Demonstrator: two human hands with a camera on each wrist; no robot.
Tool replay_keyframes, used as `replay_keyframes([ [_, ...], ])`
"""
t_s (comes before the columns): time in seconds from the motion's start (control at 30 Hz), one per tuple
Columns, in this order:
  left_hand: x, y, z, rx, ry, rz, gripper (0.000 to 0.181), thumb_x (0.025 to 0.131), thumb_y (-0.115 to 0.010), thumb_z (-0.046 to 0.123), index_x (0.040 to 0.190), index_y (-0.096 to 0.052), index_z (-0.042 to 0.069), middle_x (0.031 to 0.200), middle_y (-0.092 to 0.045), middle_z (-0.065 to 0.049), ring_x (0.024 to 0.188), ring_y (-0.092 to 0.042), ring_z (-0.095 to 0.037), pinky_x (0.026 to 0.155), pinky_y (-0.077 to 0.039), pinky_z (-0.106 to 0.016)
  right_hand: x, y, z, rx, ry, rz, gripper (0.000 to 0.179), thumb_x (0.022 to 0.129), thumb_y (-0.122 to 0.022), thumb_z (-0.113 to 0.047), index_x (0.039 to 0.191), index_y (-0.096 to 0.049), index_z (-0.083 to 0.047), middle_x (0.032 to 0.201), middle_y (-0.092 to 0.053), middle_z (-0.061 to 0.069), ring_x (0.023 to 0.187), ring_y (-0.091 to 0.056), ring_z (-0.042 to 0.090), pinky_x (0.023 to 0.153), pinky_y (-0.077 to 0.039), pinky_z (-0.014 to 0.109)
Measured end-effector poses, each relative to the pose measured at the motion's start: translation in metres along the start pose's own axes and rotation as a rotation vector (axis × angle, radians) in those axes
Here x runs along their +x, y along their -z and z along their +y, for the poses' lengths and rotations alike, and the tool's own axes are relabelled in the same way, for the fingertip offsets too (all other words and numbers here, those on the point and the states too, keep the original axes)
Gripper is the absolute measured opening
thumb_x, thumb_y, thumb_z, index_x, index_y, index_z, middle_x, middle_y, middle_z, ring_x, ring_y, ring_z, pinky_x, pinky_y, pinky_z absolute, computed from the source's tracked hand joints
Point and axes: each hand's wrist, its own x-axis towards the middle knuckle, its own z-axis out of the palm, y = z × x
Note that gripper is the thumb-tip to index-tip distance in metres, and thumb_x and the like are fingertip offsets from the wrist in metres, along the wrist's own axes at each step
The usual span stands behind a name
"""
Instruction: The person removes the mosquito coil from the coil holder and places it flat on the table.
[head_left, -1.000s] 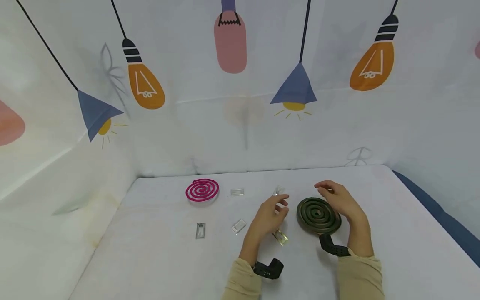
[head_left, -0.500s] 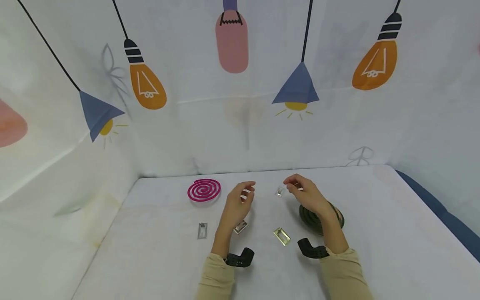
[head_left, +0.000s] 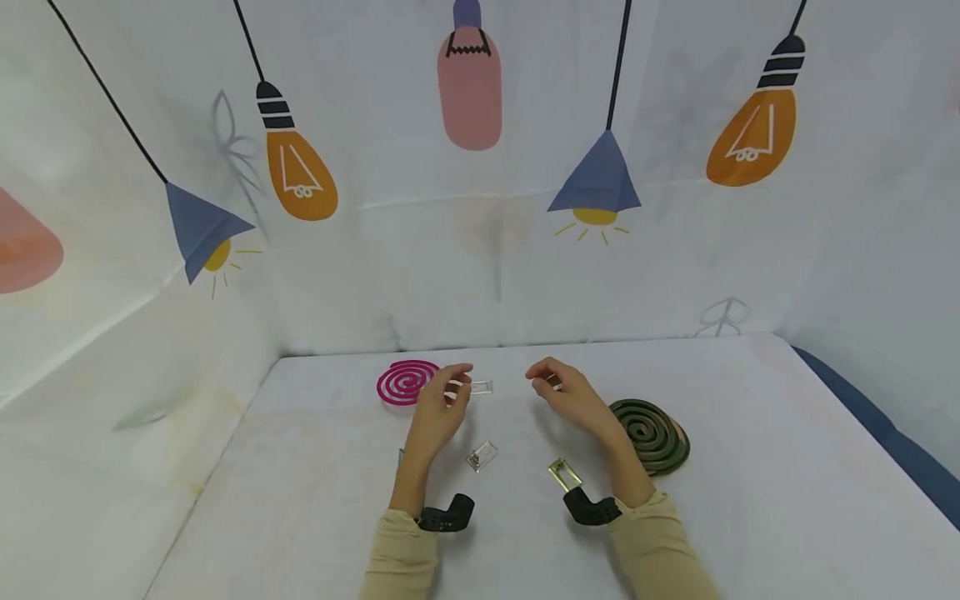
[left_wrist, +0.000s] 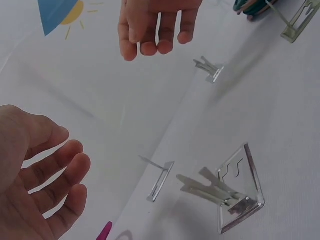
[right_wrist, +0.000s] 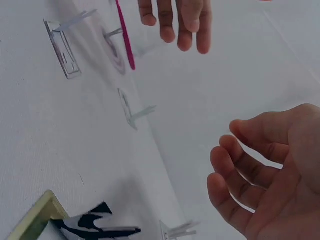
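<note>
My left hand [head_left: 441,408] hovers over the table with relaxed, slightly bent fingers and holds nothing. It overlaps the right edge of a pink mosquito coil [head_left: 405,383] in the head view. My right hand [head_left: 573,398], likewise loosely bent and holding nothing, is up to the left of a stack of green mosquito coils [head_left: 651,437]. Between the hands lie a small silver coil stand [head_left: 482,456] and a clear-looking one [head_left: 483,387] farther back. A gold coil stand [head_left: 565,475] lies below my right hand. The left wrist view shows upright prongs on the silver stand [left_wrist: 240,195].
Another small stand shows only an edge [head_left: 401,457] behind my left wrist. One more stand [left_wrist: 210,69] appears in the left wrist view. The white table [head_left: 300,483] meets a lamp-printed curtain [head_left: 420,275] at the back. Blue fabric [head_left: 862,400] borders the right side.
Both hands have swept left, away from the green coils and toward the pink coil. The stands and coils stay where they were, and the fingers stay loose.
</note>
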Motion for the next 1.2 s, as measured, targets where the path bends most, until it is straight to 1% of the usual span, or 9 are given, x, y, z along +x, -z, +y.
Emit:
replay_keyframes([
  [0.13,0.000,0.007,-0.005,0.018,0.003,0.019,0.029,0.091,-0.060,0.008,0.120,-0.061,0.008,0.102,-0.065,-0.011,0.090,-0.063,-0.019,0.074,-0.050,-0.026,0.005,-0.011,-0.002,0.017,0.010,-0.002,0.016,0.096,-0.053,-0.014,0.109,-0.060,-0.008,0.107,-0.063,0.016,0.095,-0.059,0.023,0.076,-0.048,0.030],
  [0.23,0.000,0.013,-0.008,0.039,0.031,0.034,0.030,0.091,-0.060,0.009,0.121,-0.061,0.010,0.102,-0.065,-0.008,0.090,-0.062,-0.018,0.075,-0.050,-0.026,0.009,-0.019,-0.005,0.024,0.004,-0.003,0.016,0.095,-0.053,-0.014,0.109,-0.060,-0.009,0.107,-0.063,0.015,0.095,-0.059,0.024,0.076,-0.048,0.030],
  [0.37,-0.001,0.019,-0.012,0.044,0.078,0.045,0.031,0.090,-0.061,0.008,0.121,-0.060,0.011,0.103,-0.066,-0.007,0.094,-0.062,-0.020,0.079,-0.051,-0.030,0.014,-0.028,-0.010,0.036,-0.013,-0.028,0.016,0.094,-0.053,-0.012,0.108,-0.060,-0.009,0.106,-0.063,0.013,0.095,-0.059,0.023,0.074,-0.048,0.029],
  [0.5,-0.002,0.023,-0.017,0.038,0.091,0.052,0.031,0.090,-0.061,0.008,0.121,-0.061,0.011,0.105,-0.066,-0.009,0.095,-0.063,-0.021,0.082,-0.052,-0.033,0.018,-0.036,-0.015,0.040,-0.010,-0.042,0.017,0.094,-0.053,-0.011,0.109,-0.060,-0.006,0.105,-0.064,0.013,0.095,-0.060,0.025,0.073,-0.049,0.029],
  [0.67,-0.002,0.028,-0.021,0.046,0.116,0.072,0.032,0.090,-0.061,0.010,0.122,-0.060,0.011,0.106,-0.065,-0.006,0.097,-0.063,-0.021,0.084,-0.053,-0.036,0.025,-0.044,-0.020,0.031,0.007,-0.047,0.017,0.094,-0.053,-0.010,0.108,-0.060,-0.005,0.105,-0.064,0.017,0.094,-0.061,0.024,0.075,-0.049,0.029],
  [0.77,-0.003,0.033,-0.024,0.051,0.132,0.090,0.032,0.090,-0.061,0.010,0.122,-0.060,0.010,0.107,-0.064,-0.005,0.098,-0.063,-0.021,0.085,-0.053,-0.037,0.028,-0.049,-0.022,0.031,0.019,-0.047,0.017,0.093,-0.052,-0.009,0.108,-0.060,-0.005,0.104,-0.064,0.016,0.094,-0.061,0.023,0.077,-0.048,0.030],
  [0.93,-0.003,0.042,-0.028,0.048,0.117,0.150,0.029,0.090,-0.060,0.007,0.119,-0.061,0.009,0.104,-0.066,-0.006,0.093,-0.061,-0.021,0.080,-0.051,-0.030,0.032,-0.057,-0.024,0.060,0.036,-0.058,0.022,0.093,-0.053,-0.007,0.112,-0.058,0.001,0.107,-0.062,0.016,0.098,-0.060,0.027,0.084,-0.048,0.035],
  [1.1,-0.003,0.049,-0.035,0.028,0.097,0.233,0.032,0.088,-0.059,0.003,0.120,-0.060,0.007,0.101,-0.066,-0.010,0.086,-0.059,-0.018,0.070,-0.045,-0.017,0.035,-0.064,-0.021,0.080,0.033,-0.068,0.024,0.092,-0.053,-0.006,0.116,-0.056,-0.002,0.113,-0.060,0.018,0.102,-0.060,0.028,0.087,-0.047,0.037],
  [1.2,-0.003,0.054,-0.038,0.014,0.087,0.279,0.035,0.088,-0.059,0.002,0.123,-0.057,0.007,0.100,-0.066,-0.011,0.087,-0.059,-0.018,0.067,-0.042,-0.014,0.037,-0.068,-0.021,0.094,0.021,-0.069,0.026,0.092,-0.053,-0.007,0.118,-0.055,-0.003,0.117,-0.059,0.019,0.103,-0.060,0.028,0.090,-0.047,0.040],
])
